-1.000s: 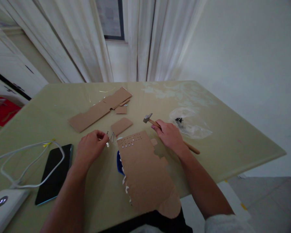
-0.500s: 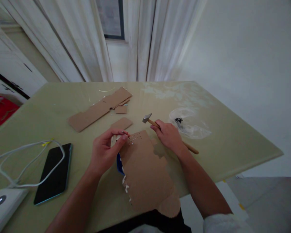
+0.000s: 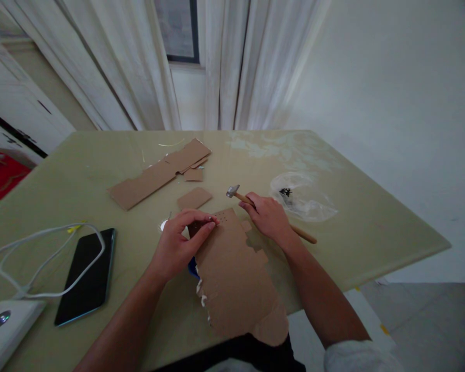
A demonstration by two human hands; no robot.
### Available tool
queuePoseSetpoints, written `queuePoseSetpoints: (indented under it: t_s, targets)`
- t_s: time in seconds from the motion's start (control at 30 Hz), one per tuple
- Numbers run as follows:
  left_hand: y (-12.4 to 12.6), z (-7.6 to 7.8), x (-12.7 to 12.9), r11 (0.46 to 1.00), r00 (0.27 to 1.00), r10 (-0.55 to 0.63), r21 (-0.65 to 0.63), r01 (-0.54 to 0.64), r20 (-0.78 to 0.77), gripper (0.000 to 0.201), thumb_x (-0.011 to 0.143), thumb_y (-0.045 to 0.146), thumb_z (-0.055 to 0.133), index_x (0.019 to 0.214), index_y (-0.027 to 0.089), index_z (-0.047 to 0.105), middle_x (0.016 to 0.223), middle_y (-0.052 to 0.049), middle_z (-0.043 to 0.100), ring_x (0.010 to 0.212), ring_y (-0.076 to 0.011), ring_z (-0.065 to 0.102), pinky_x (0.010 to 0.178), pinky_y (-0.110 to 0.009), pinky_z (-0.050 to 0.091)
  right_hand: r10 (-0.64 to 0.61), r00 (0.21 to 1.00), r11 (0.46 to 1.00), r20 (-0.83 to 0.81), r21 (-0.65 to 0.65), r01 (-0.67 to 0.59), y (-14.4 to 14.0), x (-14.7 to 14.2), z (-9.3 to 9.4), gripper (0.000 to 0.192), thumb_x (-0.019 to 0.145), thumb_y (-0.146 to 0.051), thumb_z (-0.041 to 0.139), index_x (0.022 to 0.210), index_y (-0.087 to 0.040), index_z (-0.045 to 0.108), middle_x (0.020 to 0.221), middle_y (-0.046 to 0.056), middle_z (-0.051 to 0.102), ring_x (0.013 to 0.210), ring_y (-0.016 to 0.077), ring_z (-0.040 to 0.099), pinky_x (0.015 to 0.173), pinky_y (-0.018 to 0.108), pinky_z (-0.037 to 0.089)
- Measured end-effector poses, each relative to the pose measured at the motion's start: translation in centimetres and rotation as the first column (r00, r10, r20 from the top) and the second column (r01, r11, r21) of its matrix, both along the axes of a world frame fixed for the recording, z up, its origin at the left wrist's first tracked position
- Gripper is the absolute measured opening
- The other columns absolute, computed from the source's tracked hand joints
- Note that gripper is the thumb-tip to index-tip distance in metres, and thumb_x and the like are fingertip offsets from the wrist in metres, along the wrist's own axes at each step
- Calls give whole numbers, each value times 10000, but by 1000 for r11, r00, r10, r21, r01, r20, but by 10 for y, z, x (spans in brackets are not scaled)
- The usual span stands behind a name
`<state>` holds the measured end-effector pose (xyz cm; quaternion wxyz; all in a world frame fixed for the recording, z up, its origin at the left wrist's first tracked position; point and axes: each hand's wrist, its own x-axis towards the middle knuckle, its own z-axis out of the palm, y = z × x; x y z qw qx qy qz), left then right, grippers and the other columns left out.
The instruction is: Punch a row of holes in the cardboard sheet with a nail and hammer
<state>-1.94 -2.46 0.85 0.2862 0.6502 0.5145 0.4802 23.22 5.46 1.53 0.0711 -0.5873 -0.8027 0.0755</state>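
Since the earlier frames, the left hand [image 3: 178,247] has come across from the loose nails onto the far corner of the cardboard sheet [image 3: 232,274], where rows of small holes show. Its fingers are pinched together at that corner; whether they pinch a nail there is too small to tell.

Left of the sheet lie a white cable [image 3: 39,263] and a black phone [image 3: 86,276]. Beyond it are cardboard offcuts [image 3: 158,173].

Just right of the sheet's far corner, the right hand [image 3: 269,219] is wrapped around the wooden handle of a small hammer [image 3: 232,191], whose head hovers low above the table [image 3: 372,222]. Farther right lies a clear plastic bag [image 3: 306,199].

The step in hand looks like setting a nail at the holes; the next move likely calls for a short, careful tap clear of the fingertips.
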Motion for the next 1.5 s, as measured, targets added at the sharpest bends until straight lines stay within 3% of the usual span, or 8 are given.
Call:
queuePoseSetpoints:
  t_s: [0.77, 1.0, 1.1, 1.23, 1.37, 1.5]
  targets:
    - [1, -2, -3, 999, 998, -14, 42, 16, -57, 153, 969, 379, 778, 992, 264, 876, 994, -63, 861, 904, -235, 762, 816, -353, 577, 8, 1000, 1000, 16, -18, -8, -2, -2, 5, 373, 1163, -517, 471, 1148, -232, 712, 1008, 86, 827, 864, 244, 737, 674, 324, 324]
    - [1, 0, -3, 995, 990, -26, 87, 39, -140, 175, 993, 390, 743, 1008, 284, 881, 961, -53, 864, 855, -230, 742, 834, -371, 566, 7, 1000, 1000, 9, -25, -7, -3, -2, 6, 361, 1162, -503, 467, 1123, -235, 706, 989, 82, 815, 839, 235, 713, 669, 320, 307]
    - [0, 1, -3, 993, 985, -21, 111, 40, -169, 169, 997, 381, 741, 1003, 283, 879, 958, -47, 866, 860, -232, 749, 849, -376, 561, 18, 997, 1000, -70, -5, -18, -3, 4, 9, 367, 1156, -504, 462, 1031, -234, 678, 866, 49, 759, 764, 215, 654, 667, 316, 293]
    - [1, 3, -2, 985, 979, -24, 160, 58, -205, 152, 999, 355, 742, 1010, 290, 879, 933, -31, 866, 826, -222, 748, 870, -380, 557, 90, 951, 996, -294, 28, -86, -7, 13, 19, 375, 1130, -489, 492, 867, -234, 568, 697, -16, 597, 649, 168, 522, 657, 304, 290]
    - [2, 3, -1, 986, 974, -14, 159, 52, -228, 159, 999, 373, 740, 1007, 290, 876, 959, -37, 875, 859, -236, 771, 889, -394, 557, 159, 878, 982, -452, -15, -186, -13, 17, 27, 416, 1101, -519, 525, 795, -239, 490, 650, -51, 509, 613, 139, 454, 640, 292, 298]
    - [4, 4, -1, 989, 971, -27, 134, 60, -238, 186, 1001, 395, 726, 1025, 287, 875, 972, -48, 876, 877, -243, 781, 879, -392, 567, 204, 845, 961, -494, -65, -270, -16, 16, 31, 409, 1084, -526, 535, 798, -235, 504, 665, -53, 492, 626, 135, 444, 643, 290, 307]
